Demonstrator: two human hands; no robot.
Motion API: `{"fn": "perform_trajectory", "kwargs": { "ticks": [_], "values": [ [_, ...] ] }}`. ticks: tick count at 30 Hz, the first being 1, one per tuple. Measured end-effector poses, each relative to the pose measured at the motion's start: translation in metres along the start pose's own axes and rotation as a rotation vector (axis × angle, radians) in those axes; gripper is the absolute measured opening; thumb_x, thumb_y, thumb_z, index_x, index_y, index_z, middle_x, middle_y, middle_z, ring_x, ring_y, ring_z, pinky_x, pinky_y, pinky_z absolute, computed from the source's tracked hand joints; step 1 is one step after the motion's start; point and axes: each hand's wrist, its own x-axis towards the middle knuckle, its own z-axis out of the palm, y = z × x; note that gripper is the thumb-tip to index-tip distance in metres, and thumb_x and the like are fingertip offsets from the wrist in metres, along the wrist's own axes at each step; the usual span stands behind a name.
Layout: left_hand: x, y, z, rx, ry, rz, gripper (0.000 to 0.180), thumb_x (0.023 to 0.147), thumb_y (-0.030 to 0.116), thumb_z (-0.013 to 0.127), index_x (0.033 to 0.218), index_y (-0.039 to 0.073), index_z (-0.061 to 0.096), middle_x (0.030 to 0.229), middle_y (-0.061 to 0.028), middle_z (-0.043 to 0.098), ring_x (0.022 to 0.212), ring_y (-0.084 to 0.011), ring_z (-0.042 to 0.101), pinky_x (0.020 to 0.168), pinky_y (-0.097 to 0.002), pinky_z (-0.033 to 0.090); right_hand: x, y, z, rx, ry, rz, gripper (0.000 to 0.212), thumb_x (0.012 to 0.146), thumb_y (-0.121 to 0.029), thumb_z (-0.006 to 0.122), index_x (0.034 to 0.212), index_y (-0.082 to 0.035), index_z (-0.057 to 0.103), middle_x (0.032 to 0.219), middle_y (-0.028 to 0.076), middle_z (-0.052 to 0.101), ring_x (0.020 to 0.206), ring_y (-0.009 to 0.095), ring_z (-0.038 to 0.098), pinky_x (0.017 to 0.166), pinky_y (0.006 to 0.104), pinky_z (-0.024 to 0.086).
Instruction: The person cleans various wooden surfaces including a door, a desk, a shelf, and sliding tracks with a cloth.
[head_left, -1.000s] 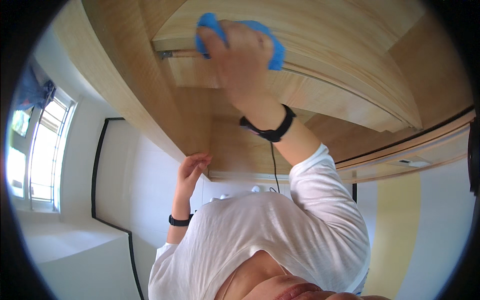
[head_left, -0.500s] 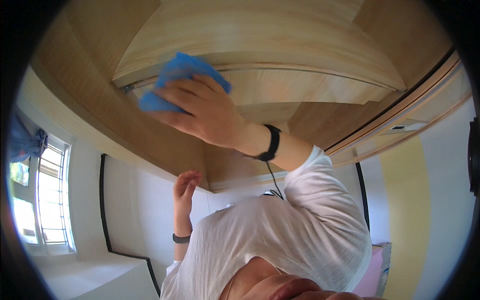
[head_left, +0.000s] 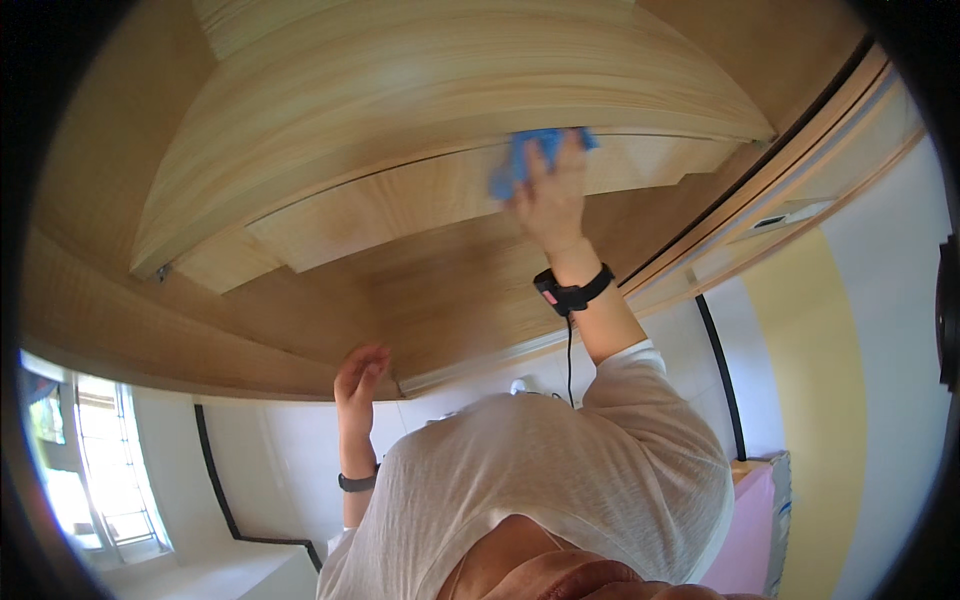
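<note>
Nearest our body, our left hand (head_left: 361,374) hangs half-curled, seemingly empty, by the cabinet's edge (head_left: 300,392). Farther out, our right hand (head_left: 552,208), the nearer one, lies with fingers parted over the blue cloth (head_left: 517,166), covering it at eleven o'clock from our palm and one o'clock from our left hand. The blurred cloth runs roughly two-to-eight, against the wooden panel (head_left: 380,208) under the shelf (head_left: 450,85).
</note>
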Motion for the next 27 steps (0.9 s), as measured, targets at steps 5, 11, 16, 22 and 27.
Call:
{"fn": "perform_trajectory", "kwargs": {
  "ticks": [5,11,16,22,27],
  "values": [
    [0.006,-0.012,0.017,0.034,0.007,-0.036,0.024,0.090,0.008,0.054,0.113,0.000,0.057,0.104,-0.0092,0.062,0.097,-0.0165,0.058,0.085,-0.0297,0.046,0.000,0.096,-0.026,0.016,0.313,0.195,0.054,0.095,-0.032,0.038,0.138,0.001,0.030,0.142,0.033,0.021,0.132,0.049,0.019,0.107,0.0535,0.016],
    [0.057,0.006,0.047,0.472,0.284,0.495,0.037,0.091,0.008,0.050,0.127,0.002,0.046,0.124,-0.0123,0.052,0.111,-0.0204,0.051,0.091,-0.0321,0.042,-0.001,0.094,-0.014,0.013,0.358,0.454,0.058,0.092,-0.028,0.040,0.137,0.006,0.028,0.143,0.033,0.017,0.133,0.050,0.014,0.107,0.0543,0.014],
    [0.108,0.072,0.115,0.991,0.460,0.951,0.057,0.090,0.019,0.055,0.139,0.003,0.032,0.147,-0.0229,0.019,0.137,-0.0346,0.018,0.108,-0.0451,0.019,-0.008,0.091,-0.023,0.061,0.101,0.188,0.064,0.081,-0.025,0.055,0.135,0.000,0.034,0.144,0.035,0.014,0.131,0.053,0.015,0.105,0.0590,0.015],
    [0.130,0.064,0.135,1.227,0.583,0.955,0.079,0.087,0.032,0.060,0.146,0.006,0.014,0.148,-0.0309,-0.001,0.137,-0.0457,0.003,0.108,-0.0536,0.009,0.000,0.169,-0.048,0.102,0.338,0.456,0.060,0.086,-0.013,0.042,0.140,0.005,0.023,0.146,0.032,0.014,0.134,0.049,0.011,0.109,0.0519,0.011],
    [0.132,0.060,0.133,1.286,0.615,0.897,0.084,0.087,0.039,0.059,0.146,0.006,0.011,0.147,-0.0316,-0.002,0.137,-0.0468,0.003,0.108,-0.0551,0.009,0.016,0.193,-0.066,0.260,0.455,0.665,0.057,0.088,-0.006,0.034,0.142,0.006,0.018,0.148,0.027,0.014,0.137,0.043,0.009,0.111,0.0450,0.010]
  ]
}}
